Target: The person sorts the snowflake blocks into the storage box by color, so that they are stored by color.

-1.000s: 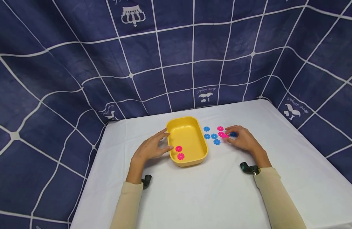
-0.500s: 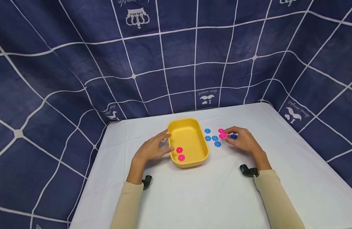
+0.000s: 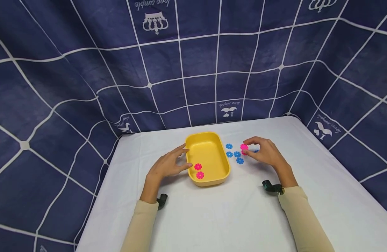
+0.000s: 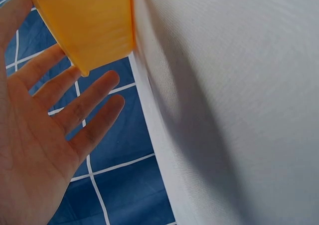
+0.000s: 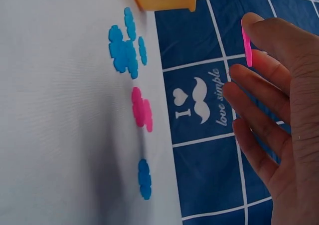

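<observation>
In the head view, the left hand (image 3: 165, 165) rests at the left rim of the yellow tray (image 3: 209, 154); the right hand (image 3: 266, 152) hovers right of the blue discs (image 3: 239, 160). In the left wrist view, its fingers spread wide. In the right wrist view, thumb and index finger pinch a pink disc (image 5: 247, 43), other fingers loosely spread.

Dark blue fabric (image 3: 199, 89) with white grid lines hangs behind and on both sides of the white table (image 3: 231, 217). It bears an upside-down crown print (image 3: 155, 22) high up and moustache prints (image 3: 228, 110) lower down, lettered "love simple".
</observation>
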